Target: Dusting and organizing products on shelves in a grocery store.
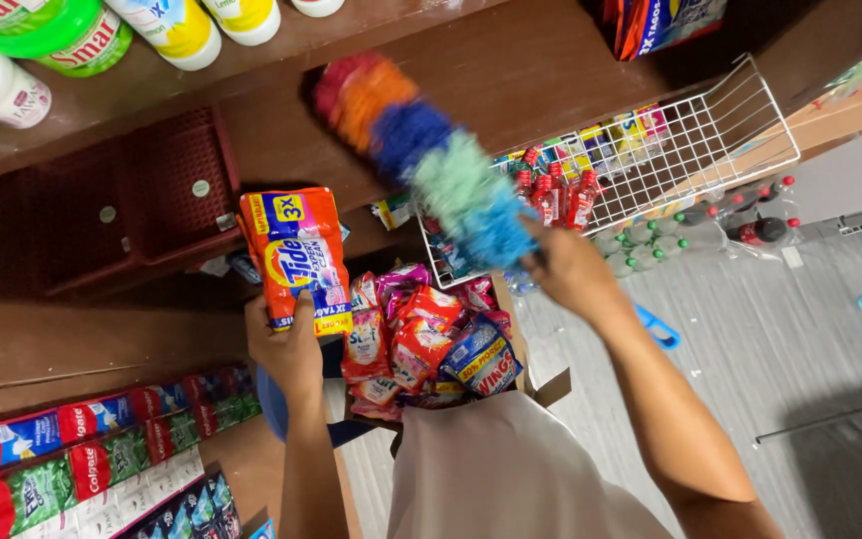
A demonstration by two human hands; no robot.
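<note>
My left hand (289, 344) grips the lower edge of an orange detergent packet (296, 255) and holds it up in front of a dark wooden shelf. My right hand (569, 269) grasps the handle of a fluffy multicoloured duster (421, 150), whose red, orange, blue and green head stretches up and left, blurred by motion. Between my hands, below them, sits a cardboard box (551, 384) filled with several small pink, red and blue sachets (421, 334).
A white wire basket (710, 140) to the right holds small red bottles and packets. Wooden shelves carry green and white bottles (72, 40) at top left and toothpaste boxes (92, 449) at bottom left. A dark red plastic tray (172, 185) hangs under the shelf. Grey floor lies right.
</note>
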